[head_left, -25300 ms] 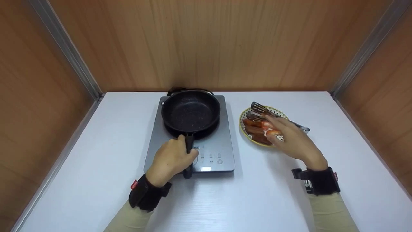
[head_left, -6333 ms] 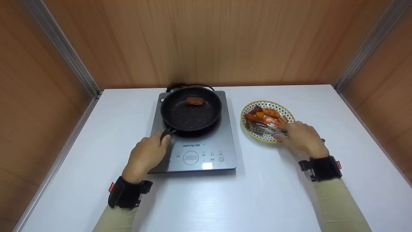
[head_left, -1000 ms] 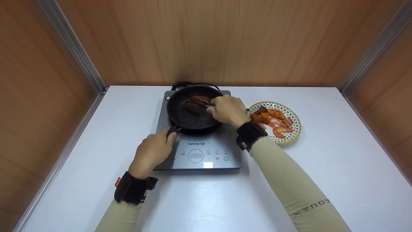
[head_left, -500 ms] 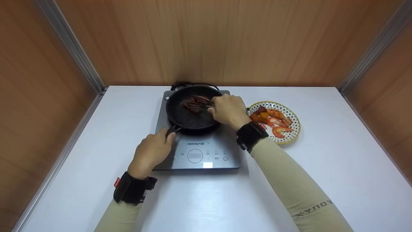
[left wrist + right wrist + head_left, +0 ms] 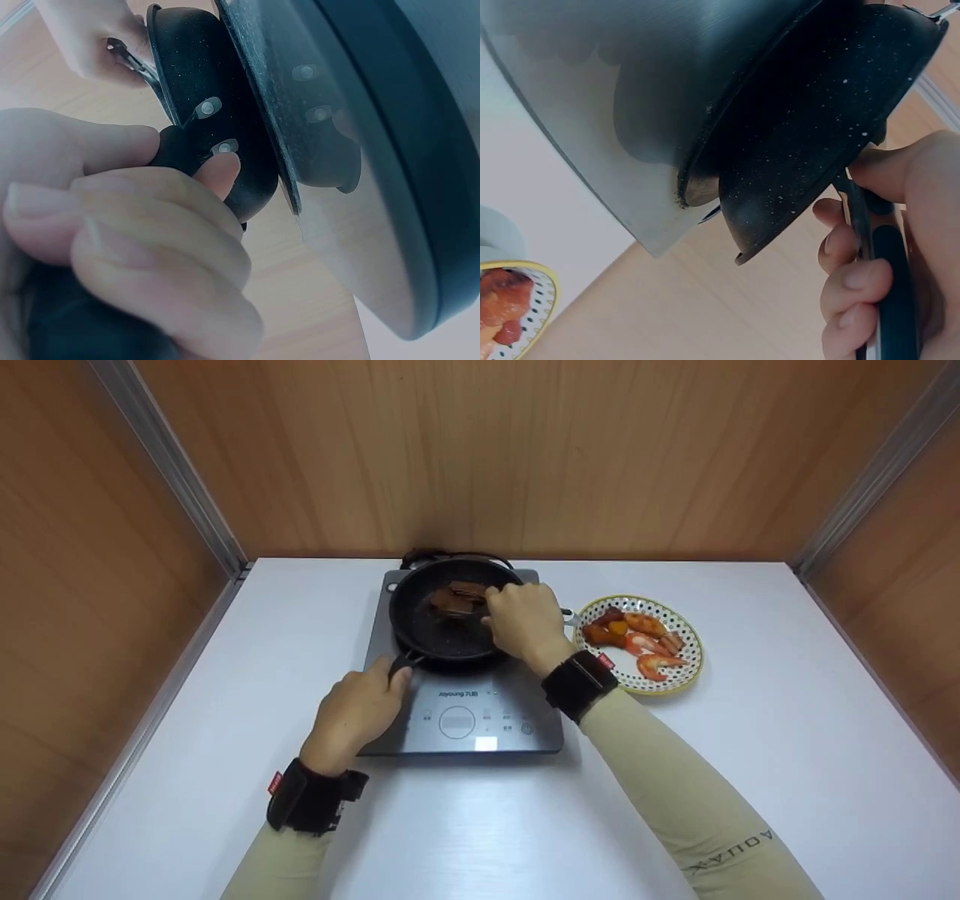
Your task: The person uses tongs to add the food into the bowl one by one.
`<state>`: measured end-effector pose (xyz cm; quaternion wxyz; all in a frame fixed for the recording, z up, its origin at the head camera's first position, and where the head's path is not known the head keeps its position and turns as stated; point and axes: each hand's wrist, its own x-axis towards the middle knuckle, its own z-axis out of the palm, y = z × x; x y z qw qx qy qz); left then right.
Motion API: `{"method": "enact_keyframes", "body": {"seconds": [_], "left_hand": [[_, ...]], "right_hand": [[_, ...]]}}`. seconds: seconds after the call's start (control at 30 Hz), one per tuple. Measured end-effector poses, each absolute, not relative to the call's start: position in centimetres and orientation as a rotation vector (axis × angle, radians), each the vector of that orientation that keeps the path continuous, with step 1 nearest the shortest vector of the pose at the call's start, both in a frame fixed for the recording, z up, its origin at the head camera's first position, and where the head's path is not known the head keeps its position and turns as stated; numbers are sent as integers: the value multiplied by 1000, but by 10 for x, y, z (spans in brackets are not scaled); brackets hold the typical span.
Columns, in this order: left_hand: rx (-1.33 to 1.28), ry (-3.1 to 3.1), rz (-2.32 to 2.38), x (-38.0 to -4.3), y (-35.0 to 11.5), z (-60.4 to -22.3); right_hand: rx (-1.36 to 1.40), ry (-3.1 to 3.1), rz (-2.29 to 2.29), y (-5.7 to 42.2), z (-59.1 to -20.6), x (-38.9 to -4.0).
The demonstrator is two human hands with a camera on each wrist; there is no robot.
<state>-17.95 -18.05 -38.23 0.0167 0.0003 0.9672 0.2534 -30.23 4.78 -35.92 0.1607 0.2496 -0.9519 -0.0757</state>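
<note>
Presently holds the handle [image 5: 403, 662] at seven o'clock on the frying pan [image 5: 442, 642] with the left grip [image 5: 358, 712], and tongs [image 5: 897, 289] over its three o'clock rim with the right grip [image 5: 529, 626]; has two brown meat pieces [image 5: 451, 603] inside, towards twelve.

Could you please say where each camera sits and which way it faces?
Head: worn on the head, facing forward and down at pan, cooker and plate; left hand, right hand and sleeves show.
Left wrist: worn there, facing the handle the left hand grips; the right hand shows beyond.
Right wrist: worn there, facing pan and tongs; right hand shows.
Both wrist views share pan and cooker.
</note>
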Motion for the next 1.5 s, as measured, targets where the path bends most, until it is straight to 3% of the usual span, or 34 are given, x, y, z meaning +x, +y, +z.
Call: {"method": "enact_keyframes", "body": {"seconds": [1.03, 1.5], "left_hand": [[7, 3001, 777, -181, -181, -382], [14, 2998, 785, -179, -181, -381]], "right_hand": [[689, -2664, -84, 48, -375, -303], [662, -2585, 176, 123, -352, -275]]}}
